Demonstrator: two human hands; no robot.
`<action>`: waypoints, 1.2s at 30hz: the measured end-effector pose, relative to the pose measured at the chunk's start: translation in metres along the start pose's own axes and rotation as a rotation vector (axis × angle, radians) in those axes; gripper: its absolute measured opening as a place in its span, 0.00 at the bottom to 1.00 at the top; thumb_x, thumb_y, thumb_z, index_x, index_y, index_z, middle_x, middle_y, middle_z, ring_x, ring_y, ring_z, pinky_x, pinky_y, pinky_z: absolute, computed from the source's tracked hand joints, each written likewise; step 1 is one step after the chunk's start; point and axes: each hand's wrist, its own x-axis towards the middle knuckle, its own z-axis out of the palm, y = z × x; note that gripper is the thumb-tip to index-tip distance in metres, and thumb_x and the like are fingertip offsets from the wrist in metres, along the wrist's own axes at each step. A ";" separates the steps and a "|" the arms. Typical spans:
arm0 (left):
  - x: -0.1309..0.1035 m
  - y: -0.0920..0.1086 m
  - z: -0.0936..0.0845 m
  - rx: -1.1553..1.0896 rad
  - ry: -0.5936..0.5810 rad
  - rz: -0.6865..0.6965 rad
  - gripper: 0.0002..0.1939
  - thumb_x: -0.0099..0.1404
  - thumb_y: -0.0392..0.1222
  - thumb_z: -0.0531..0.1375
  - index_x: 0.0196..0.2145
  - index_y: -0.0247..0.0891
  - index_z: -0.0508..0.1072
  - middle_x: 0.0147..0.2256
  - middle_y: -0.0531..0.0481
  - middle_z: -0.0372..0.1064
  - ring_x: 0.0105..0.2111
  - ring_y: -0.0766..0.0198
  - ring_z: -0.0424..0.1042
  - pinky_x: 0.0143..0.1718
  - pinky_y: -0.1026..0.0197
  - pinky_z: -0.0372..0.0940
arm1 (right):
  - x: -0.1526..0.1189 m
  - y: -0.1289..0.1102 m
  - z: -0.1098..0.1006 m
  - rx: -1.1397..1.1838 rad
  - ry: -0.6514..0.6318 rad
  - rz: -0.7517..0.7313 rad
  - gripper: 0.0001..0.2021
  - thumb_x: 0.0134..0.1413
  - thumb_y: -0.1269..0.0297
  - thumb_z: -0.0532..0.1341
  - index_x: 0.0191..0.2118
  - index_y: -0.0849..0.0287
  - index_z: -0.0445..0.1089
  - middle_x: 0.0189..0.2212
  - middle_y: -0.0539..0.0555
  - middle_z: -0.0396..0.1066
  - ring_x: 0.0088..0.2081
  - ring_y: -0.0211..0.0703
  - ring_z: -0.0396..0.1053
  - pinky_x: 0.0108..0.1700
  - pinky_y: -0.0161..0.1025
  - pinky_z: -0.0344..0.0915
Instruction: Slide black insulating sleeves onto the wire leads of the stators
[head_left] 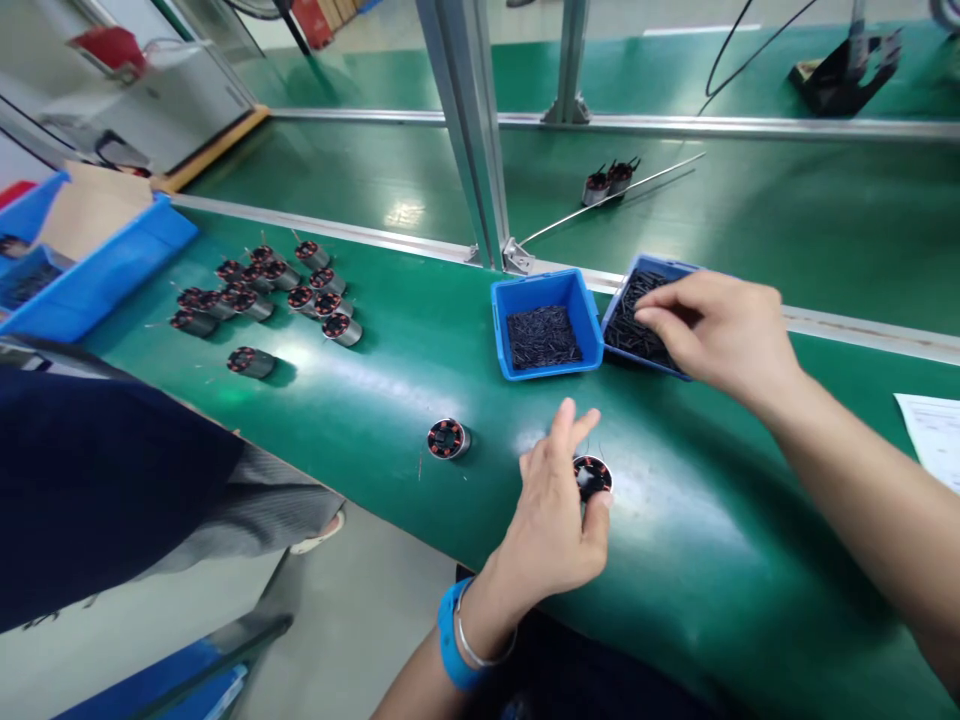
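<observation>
My left hand (551, 510) is wrapped around a round motor part (592, 479) with a silver rim, a dark centre and orange windings, on the green table. Over the right blue bin (634, 310), full of small black strips, my right hand (712, 325) has thumb and forefinger pinched together; anything between them is too small to make out. Left of it stands another blue bin (546, 325) with black strips inside. A second motor part (448, 439) stands upright to the left of my left hand.
Several motor parts (259, 285) are grouped at the left, one (250, 362) apart. Metal posts (469, 130) and a rail run behind the bins. A large blue crate (112, 270) stands far left, beside a person in dark clothing (97, 490). Paper (930, 435) lies at right.
</observation>
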 end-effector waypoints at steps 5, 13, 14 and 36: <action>0.006 -0.008 0.002 -0.284 0.108 -0.232 0.37 0.62 0.39 0.63 0.65 0.39 0.54 0.58 0.39 0.68 0.51 0.54 0.73 0.53 0.49 0.68 | 0.035 0.045 0.015 -0.149 -0.192 -0.026 0.04 0.50 0.66 0.64 0.32 0.58 0.76 0.30 0.60 0.72 0.43 0.61 0.69 0.51 0.60 0.62; 0.025 -0.003 0.003 -0.267 0.155 -0.315 0.05 0.64 0.38 0.61 0.35 0.40 0.79 0.33 0.50 0.78 0.36 0.59 0.76 0.40 0.59 0.70 | 0.025 0.025 0.001 -0.092 -0.116 -0.001 0.04 0.53 0.70 0.59 0.29 0.57 0.68 0.28 0.58 0.70 0.35 0.48 0.66 0.42 0.47 0.63; 0.025 -0.003 0.004 -0.278 0.164 -0.316 0.05 0.65 0.38 0.62 0.35 0.40 0.79 0.33 0.50 0.78 0.36 0.60 0.76 0.40 0.59 0.69 | 0.020 0.017 -0.003 -0.050 -0.111 0.022 0.03 0.53 0.68 0.59 0.30 0.57 0.68 0.27 0.57 0.70 0.32 0.46 0.67 0.39 0.45 0.64; 0.026 -0.005 0.010 -0.336 0.193 -0.296 0.03 0.64 0.38 0.63 0.34 0.39 0.78 0.32 0.51 0.78 0.36 0.60 0.75 0.39 0.59 0.68 | -0.026 -0.041 -0.012 0.212 -0.720 -0.355 0.04 0.59 0.68 0.57 0.33 0.57 0.68 0.30 0.53 0.71 0.32 0.41 0.68 0.34 0.36 0.62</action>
